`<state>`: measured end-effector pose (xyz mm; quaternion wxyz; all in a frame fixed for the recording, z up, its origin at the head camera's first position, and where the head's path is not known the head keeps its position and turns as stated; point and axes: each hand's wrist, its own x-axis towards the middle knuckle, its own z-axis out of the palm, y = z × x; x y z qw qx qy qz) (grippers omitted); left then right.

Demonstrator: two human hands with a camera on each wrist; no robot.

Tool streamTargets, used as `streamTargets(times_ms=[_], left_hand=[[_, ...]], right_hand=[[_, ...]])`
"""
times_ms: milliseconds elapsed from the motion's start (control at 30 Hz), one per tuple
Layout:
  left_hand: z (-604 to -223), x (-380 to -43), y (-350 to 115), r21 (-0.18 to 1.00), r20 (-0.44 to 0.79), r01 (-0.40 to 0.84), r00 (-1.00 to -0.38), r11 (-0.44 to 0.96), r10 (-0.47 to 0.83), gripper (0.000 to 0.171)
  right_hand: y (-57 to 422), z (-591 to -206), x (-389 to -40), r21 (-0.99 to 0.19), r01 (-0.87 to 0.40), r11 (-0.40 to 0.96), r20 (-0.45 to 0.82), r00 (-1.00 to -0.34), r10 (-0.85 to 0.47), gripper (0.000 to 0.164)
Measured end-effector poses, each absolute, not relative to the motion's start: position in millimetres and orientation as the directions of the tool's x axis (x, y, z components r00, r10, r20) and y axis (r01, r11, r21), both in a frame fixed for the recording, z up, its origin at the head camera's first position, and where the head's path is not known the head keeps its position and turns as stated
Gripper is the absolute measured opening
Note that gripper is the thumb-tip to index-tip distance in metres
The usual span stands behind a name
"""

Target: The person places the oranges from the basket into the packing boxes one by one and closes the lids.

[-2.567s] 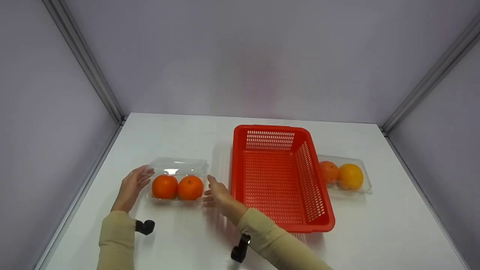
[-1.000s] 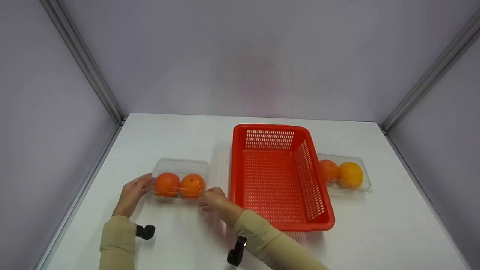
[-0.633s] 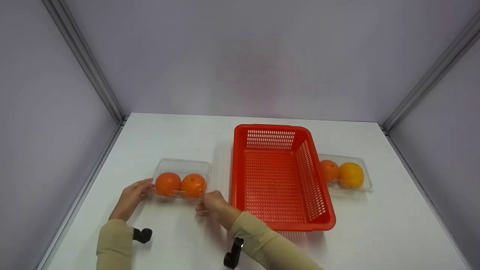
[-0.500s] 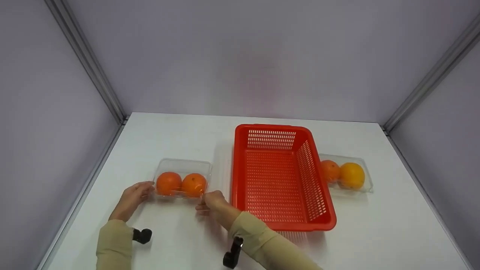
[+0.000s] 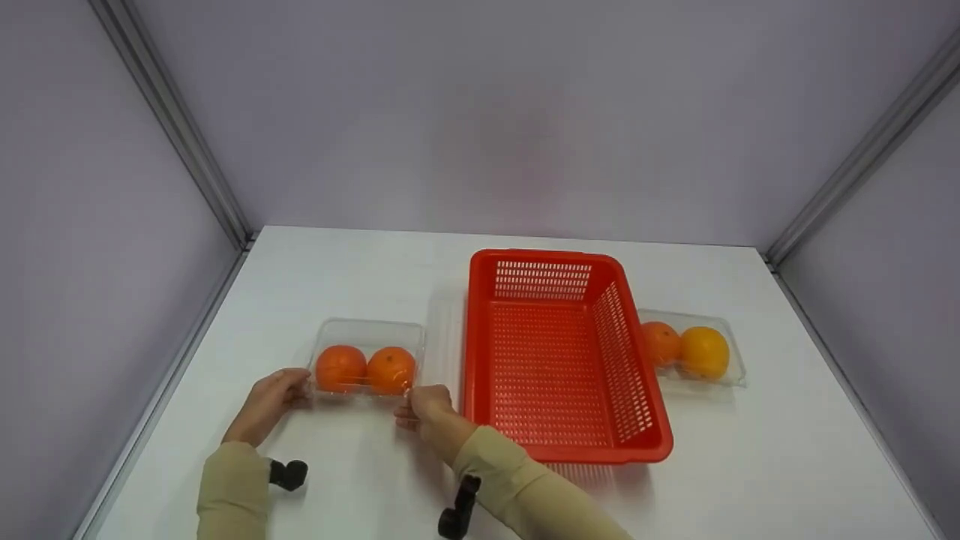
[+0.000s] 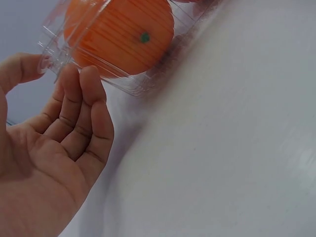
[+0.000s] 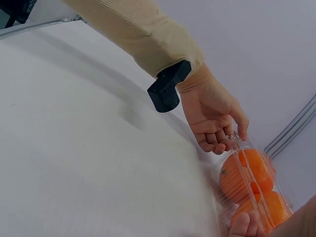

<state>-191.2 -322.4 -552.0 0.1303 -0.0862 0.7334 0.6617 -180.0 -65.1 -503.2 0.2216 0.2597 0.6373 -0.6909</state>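
Note:
A clear plastic clamshell box (image 5: 367,331) lies on the table with its lid down over two oranges (image 5: 340,368). My left hand (image 5: 266,405) holds its front left corner. In the left wrist view the thumb and fingertips (image 6: 90,86) pinch the plastic edge there, beside an orange with a green stem mark. At the front right corner my right hand (image 5: 435,418) pinches the edge of the box. The right wrist view shows both hands at opposite ends of the box, with the right hand only partly in the picture.
A red perforated basket (image 5: 592,454) stands right of the clamshell box, close to my right forearm. Beyond its right side lies another clear box (image 5: 716,324) with an orange (image 5: 661,343) and a yellow fruit (image 5: 705,353). Pale walls enclose the table's back and sides.
The lid, standing open behind the oranges earlier, has come down over them. Both hands have moved from beside the box to its front corners, and the box has shifted slightly right.

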Motion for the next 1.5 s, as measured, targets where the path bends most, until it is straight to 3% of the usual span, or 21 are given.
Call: streamTargets(times_ms=[333, 533, 733, 967, 1133, 1333, 1500], left_hand=[[-551.0, -191.9, -322.6, 0.947, -0.308, -0.301, -0.950, 0.112, 0.049, 0.030], [-551.2, -192.2, -322.8, 0.943, -0.313, -0.304, -0.949, 0.137, 0.042, 0.036], [-551.2, -190.8, -325.9, 0.934, -0.323, -0.312, -0.946, 0.174, 0.036, 0.045], [-546.9, -186.8, -329.8, 0.927, -0.311, -0.277, -0.944, 0.252, 0.109, 0.054], [-546.2, -186.5, -330.0, 0.919, -0.342, -0.303, -0.930, 0.251, 0.132, 0.050], [-546.4, -186.8, -328.5, 0.919, -0.356, -0.323, -0.925, 0.225, 0.130, 0.045], [-545.9, -188.0, -326.9, 0.912, -0.372, -0.339, -0.921, 0.231, 0.115, 0.046]], right_hand=[[-65.3, -502.7, -181.7, -0.753, 0.650, -0.098, -0.656, -0.754, 0.037, 0.022], [-64.6, -500.5, -181.3, -0.752, 0.653, -0.090, -0.657, -0.753, 0.033, 0.015], [-64.3, -500.5, -182.4, -0.749, 0.659, -0.072, -0.662, -0.749, 0.032, 0.019], [-64.9, -500.7, -182.1, -0.744, 0.664, -0.075, -0.668, -0.743, 0.051, 0.017], [-65.0, -498.2, -181.3, -0.741, 0.670, -0.056, -0.672, -0.738, 0.060, 0.020], [-65.8, -493.6, -180.5, -0.758, 0.650, 0.046, -0.650, -0.760, 0.027, 0.016], [-64.7, -485.0, -177.8, -0.777, 0.608, 0.165, -0.621, -0.783, -0.034, 0.033]])
